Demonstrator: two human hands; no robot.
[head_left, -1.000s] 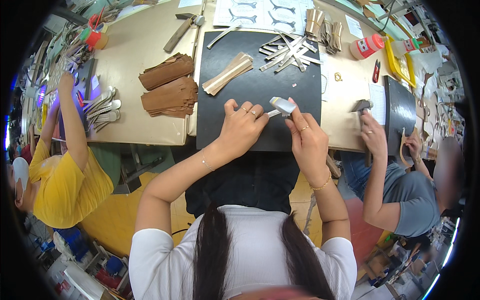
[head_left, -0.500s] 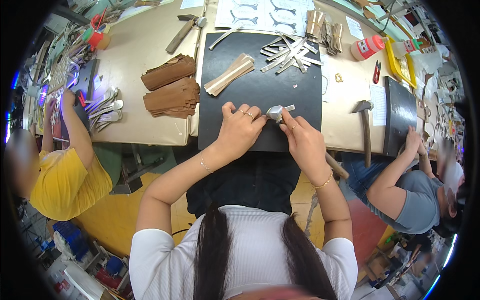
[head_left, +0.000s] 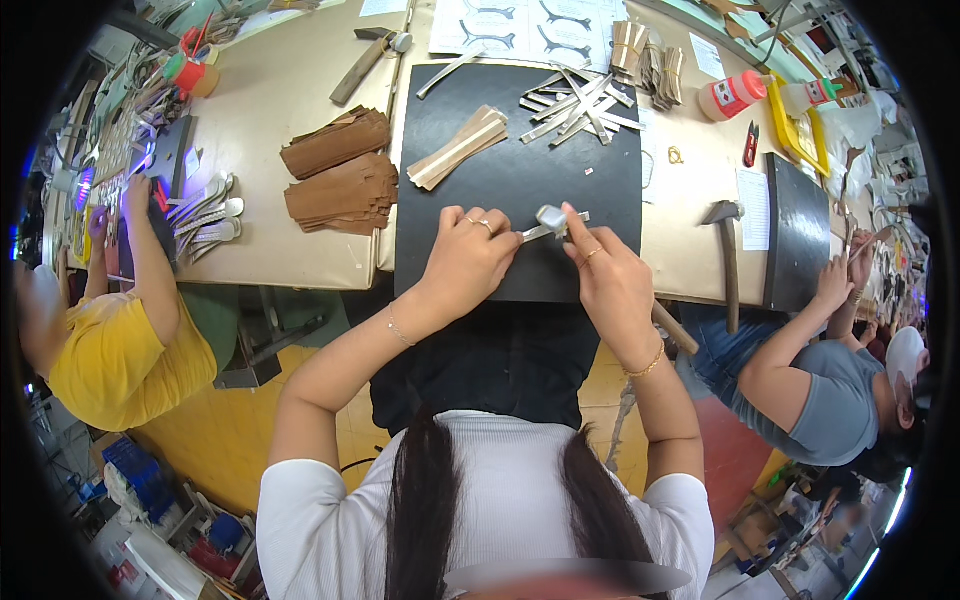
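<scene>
My right hand (head_left: 612, 285) is closed around a hammer, its index finger stretched along the neck. The metal hammer head (head_left: 551, 217) is over a narrow silvery strip (head_left: 537, 234), and the wooden handle end shows below my wrist. My left hand (head_left: 472, 252) pinches the strip's left end against the black board (head_left: 440, 225). Farther up the board lie a fanned bundle of tan and cream strips (head_left: 458, 148), a loose heap of silvery strips (head_left: 590, 108) and a single strip (head_left: 452, 73).
Brown leather stacks (head_left: 340, 193) lie left of the board, with another hammer (head_left: 370, 68) behind. On the right are a hammer (head_left: 729, 250), red snips (head_left: 751, 145), a red-and-white bottle (head_left: 735, 95) and a yellow tray (head_left: 800, 125). Co-workers sit on both sides.
My left hand has shifted slightly left, and more of the strip shows beside the hammer head. The hammer head has lifted and tilted a little. The right co-worker's hands have risen.
</scene>
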